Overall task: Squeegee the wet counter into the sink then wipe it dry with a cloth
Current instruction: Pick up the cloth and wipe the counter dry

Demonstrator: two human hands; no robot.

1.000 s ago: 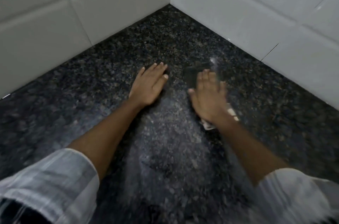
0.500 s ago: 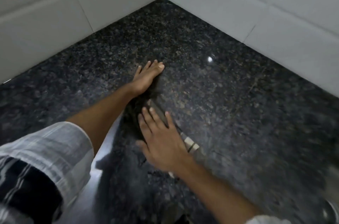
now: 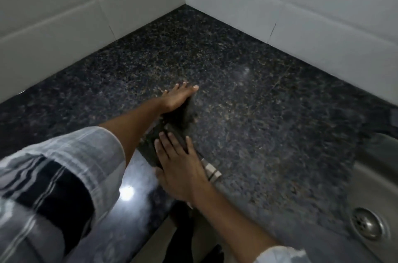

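While both my hands press flat, fingers straight, on the dark cloth (image 3: 172, 133) near the counter's (image 3: 258, 112) front edge, left hand (image 3: 177, 99) ahead, right hand (image 3: 183, 168) behind, I should keep even pressure and overlap strokes toward the sink (image 3: 370, 176).

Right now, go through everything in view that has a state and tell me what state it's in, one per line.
left hand: fingers straight, pressing flat on the dark cloth.
right hand: fingers straight, pressing flat on the cloth.
cloth: dark, stretched out on the counter under both hands, a pale striped edge showing.
counter: dark granite; too blurred to tell wet from dry.
sink: steel, drain uncovered, no standing water visible.
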